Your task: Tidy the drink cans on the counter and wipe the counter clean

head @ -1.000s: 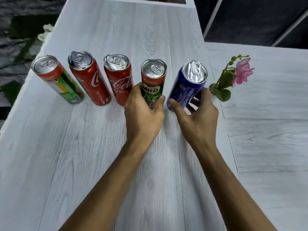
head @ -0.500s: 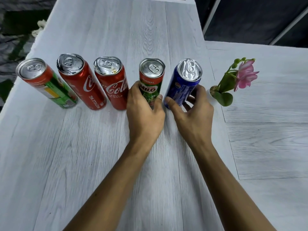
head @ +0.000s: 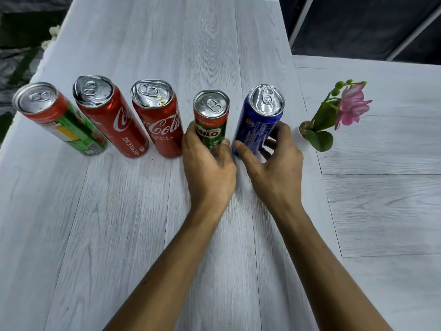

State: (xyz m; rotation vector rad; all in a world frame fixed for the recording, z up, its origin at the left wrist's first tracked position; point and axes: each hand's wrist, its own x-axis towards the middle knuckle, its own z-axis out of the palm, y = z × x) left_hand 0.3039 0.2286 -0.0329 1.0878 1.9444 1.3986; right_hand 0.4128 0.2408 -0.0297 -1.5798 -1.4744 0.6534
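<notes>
left hand (head: 207, 173) clamped round the milo can (head: 210, 120), right hand (head: 274, 173) curled round the blue can (head: 257, 125), both standing upright on the worktop (head: 143, 235), side by side, coca-cola can (head: 162, 130) just left, potted flower (head: 321, 139) just right.

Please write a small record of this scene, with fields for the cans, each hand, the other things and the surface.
cans: five in one row, all upright
row, left to right: red-green can, left Coca-Cola can, right Coca-Cola can, Milo can, blue can
left hand: grips the Milo can
right hand: grips the blue can
other things: small pink flower, right of the blue can
surface: white wood-grain counter
wiping cloth: none in view
</notes>
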